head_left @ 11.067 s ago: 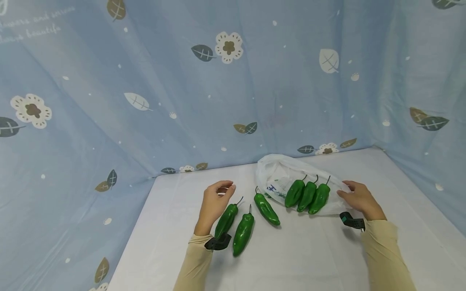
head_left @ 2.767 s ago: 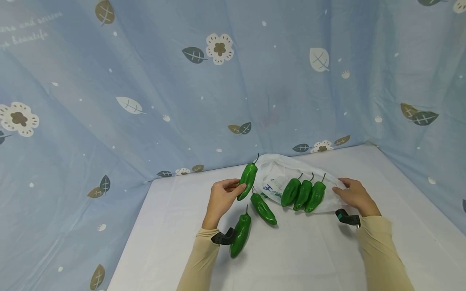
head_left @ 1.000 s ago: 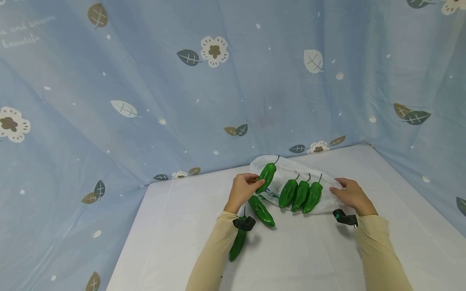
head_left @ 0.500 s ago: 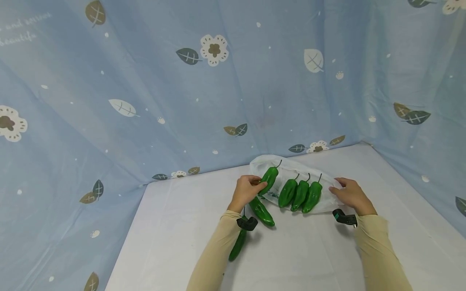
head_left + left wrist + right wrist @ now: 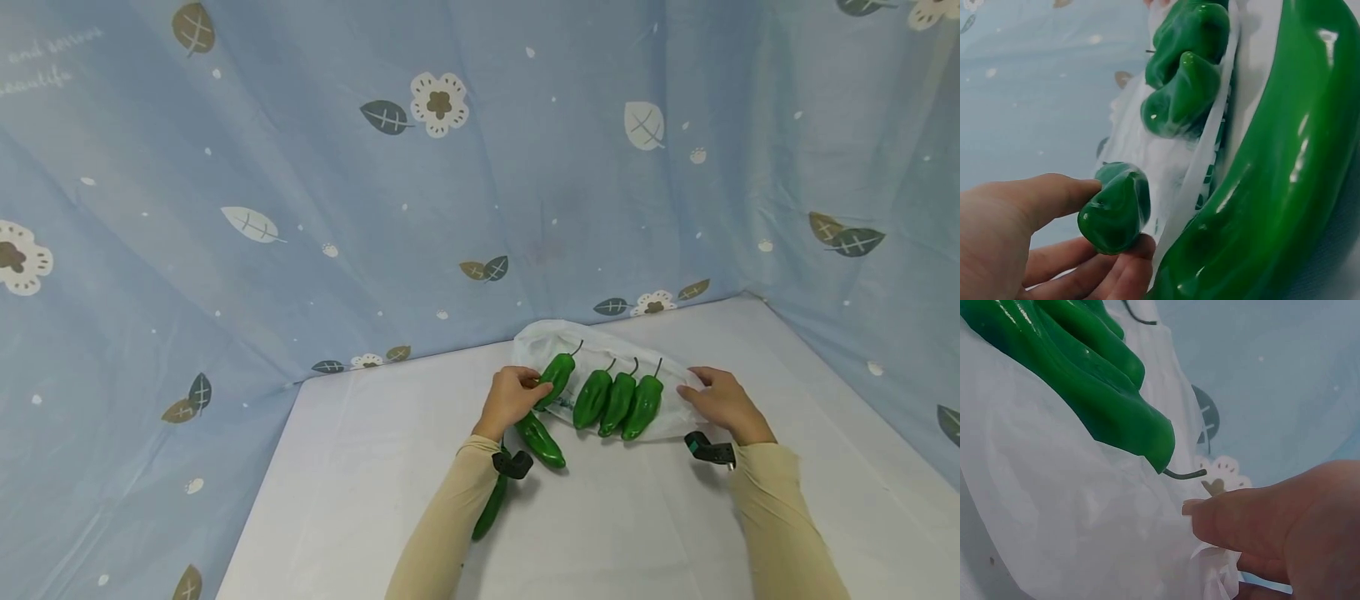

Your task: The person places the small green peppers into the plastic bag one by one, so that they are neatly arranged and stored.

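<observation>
Left hand (image 5: 507, 403) pinches a green pepper (image 5: 558, 377), now lowered at the left of the white bag (image 5: 546, 335), almost joining three peppers (image 5: 619, 402); right hand (image 5: 724, 405) pinches the bag's right edge.

The peppers (image 5: 643, 407) shine at me, smooth and glossy; the bag (image 5: 1085, 512) looks thin, crinkled plastic, the curtain (image 5: 562, 183) matt cloth.

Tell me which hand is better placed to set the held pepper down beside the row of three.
Probably the left hand: it pinches the green pepper just left of the three peppers. The right hand is busy holding the plastic bag at the row's opposite side.
</observation>
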A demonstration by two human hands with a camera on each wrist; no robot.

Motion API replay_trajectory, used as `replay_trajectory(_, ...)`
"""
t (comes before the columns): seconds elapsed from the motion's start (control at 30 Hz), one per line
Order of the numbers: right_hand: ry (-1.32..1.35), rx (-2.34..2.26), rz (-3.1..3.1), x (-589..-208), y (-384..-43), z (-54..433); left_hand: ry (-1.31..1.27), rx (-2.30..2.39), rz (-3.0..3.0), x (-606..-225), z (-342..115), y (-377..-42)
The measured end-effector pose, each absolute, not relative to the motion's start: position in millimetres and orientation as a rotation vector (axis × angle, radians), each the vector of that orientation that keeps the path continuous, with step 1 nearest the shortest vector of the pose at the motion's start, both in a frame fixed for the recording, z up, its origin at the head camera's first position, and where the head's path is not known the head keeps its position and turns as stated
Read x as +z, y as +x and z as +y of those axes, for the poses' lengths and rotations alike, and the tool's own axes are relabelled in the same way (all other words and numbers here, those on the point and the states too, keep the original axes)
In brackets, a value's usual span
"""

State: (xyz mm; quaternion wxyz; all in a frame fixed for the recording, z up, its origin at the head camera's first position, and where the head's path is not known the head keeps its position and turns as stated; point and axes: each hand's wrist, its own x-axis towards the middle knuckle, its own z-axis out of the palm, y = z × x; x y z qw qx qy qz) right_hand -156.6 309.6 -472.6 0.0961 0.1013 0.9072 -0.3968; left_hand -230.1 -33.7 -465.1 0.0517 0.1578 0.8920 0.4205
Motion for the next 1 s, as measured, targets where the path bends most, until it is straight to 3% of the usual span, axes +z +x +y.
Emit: replay_trajectory(1.0, 0.283, -1.168, 2.696, -475.6, -158.8, 311.8, 0.506, 1.116, 2.762, -469.7, -26.5, -230.6)
